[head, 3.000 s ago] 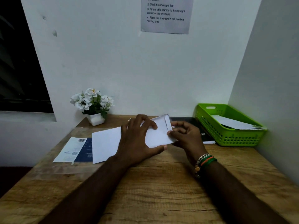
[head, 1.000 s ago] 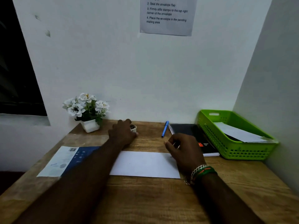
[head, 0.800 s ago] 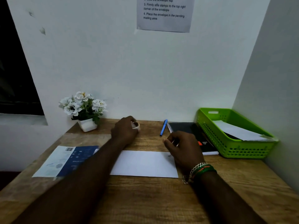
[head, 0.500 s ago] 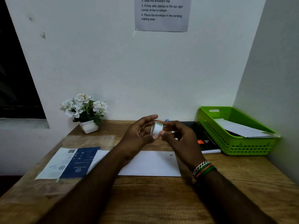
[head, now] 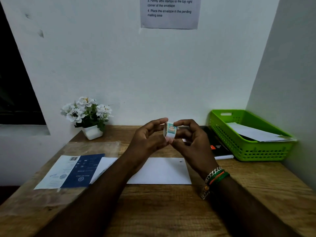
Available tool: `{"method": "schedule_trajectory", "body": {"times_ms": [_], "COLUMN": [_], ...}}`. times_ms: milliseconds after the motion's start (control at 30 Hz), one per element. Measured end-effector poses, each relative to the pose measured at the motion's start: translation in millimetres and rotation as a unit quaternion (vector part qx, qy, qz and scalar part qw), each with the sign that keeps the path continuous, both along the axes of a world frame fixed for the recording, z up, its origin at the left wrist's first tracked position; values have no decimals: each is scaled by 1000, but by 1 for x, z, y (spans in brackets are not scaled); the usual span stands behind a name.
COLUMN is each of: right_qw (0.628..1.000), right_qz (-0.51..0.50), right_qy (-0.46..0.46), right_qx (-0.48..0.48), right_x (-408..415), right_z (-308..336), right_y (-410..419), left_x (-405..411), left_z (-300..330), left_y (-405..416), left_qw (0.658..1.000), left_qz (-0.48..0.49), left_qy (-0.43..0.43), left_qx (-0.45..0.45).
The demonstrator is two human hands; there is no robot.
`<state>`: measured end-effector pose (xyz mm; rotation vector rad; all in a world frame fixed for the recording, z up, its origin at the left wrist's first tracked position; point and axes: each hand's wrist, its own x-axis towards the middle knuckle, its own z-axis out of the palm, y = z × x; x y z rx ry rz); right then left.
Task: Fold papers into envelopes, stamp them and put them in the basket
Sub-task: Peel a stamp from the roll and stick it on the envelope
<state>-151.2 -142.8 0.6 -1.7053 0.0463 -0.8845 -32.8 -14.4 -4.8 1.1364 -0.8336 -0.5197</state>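
Both hands met over the middle of the table [head: 256,194], raised above it, with the stamp roll [head: 170,131] caught between them. The left hand [head: 147,141] held the roll with curled fingers, one fingertip on its top rim and the thumb under it, so the roll stood on edge with its printed band turned toward the right hand [head: 189,142]. The right hand pinched at that band with thumb and forefinger, apparently at the loose end of the strip, though whether a stamp had come free was too small to tell.

The envelope [head: 160,171] lay flat on the table directly below and nearer than the roll, its long axis running left to right. Its far right corner, beside a small dark speck, sat almost under the right hand, so that hand seemed the better placed to carry a stamp down; the drop would be short and slightly toward the near side.

The basket [head: 222,132] stood at the far right against the wall, well apart from the envelope, with papers [head: 253,133] already lying in it.
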Motion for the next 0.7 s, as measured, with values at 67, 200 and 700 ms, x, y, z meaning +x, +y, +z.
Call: {"method": "schedule_trajectory", "body": {"times_ms": [67, 200, 700], "right_qw": [1000, 999, 990], "right_qz": [-8, -21, -116], "right_qy": [7, 15, -17], "right_qx": [-13, -35, -72], "right_x": [0, 0, 3], "right_z": [-1, -1, -7], "right_y": [0, 0, -4], "left_x": [0, -2, -2], "left_z": [0, 1, -1], "left_y": [0, 2, -1], "left_qw": [1000, 999, 975], "left_qz": [20, 38, 154], "left_qy": [-16, -37, -147], "left_qx": [4, 9, 67]}}
